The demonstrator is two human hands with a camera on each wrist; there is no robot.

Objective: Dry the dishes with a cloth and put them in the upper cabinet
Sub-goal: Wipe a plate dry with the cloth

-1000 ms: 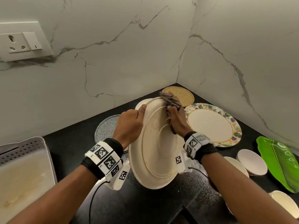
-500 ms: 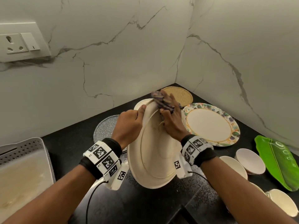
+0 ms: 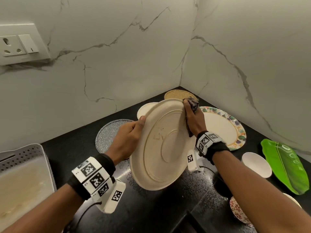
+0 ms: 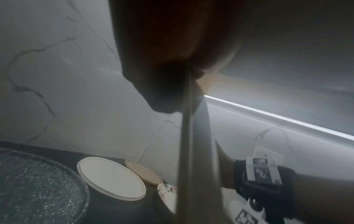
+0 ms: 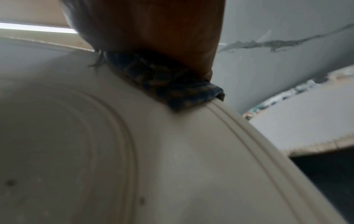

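Observation:
A large cream plate (image 3: 161,145) is held tilted above the black counter, its underside with raised rings facing me. My left hand (image 3: 129,137) grips its left rim, thumb on the near face. In the left wrist view the plate (image 4: 193,151) shows edge-on below the hand (image 4: 162,63). My right hand (image 3: 193,120) holds a dark checked cloth (image 3: 192,104) against the plate's upper right rim. The right wrist view shows the cloth (image 5: 172,84) pressed between the hand (image 5: 162,30) and the plate (image 5: 134,151).
On the counter lie a floral-rimmed plate (image 3: 225,128), a small cream plate (image 4: 111,178), a woven mat (image 3: 178,95), a glittery glass plate (image 3: 109,133), white bowls (image 3: 256,164), a patterned bowl (image 3: 237,211) and a green leaf-shaped dish (image 3: 286,167). A grey perforated tray (image 3: 21,155) stands left.
The right hand with the cloth has slid from the plate's face to its upper right rim. The plate has turned to face me more, and the left hand still grips its left edge.

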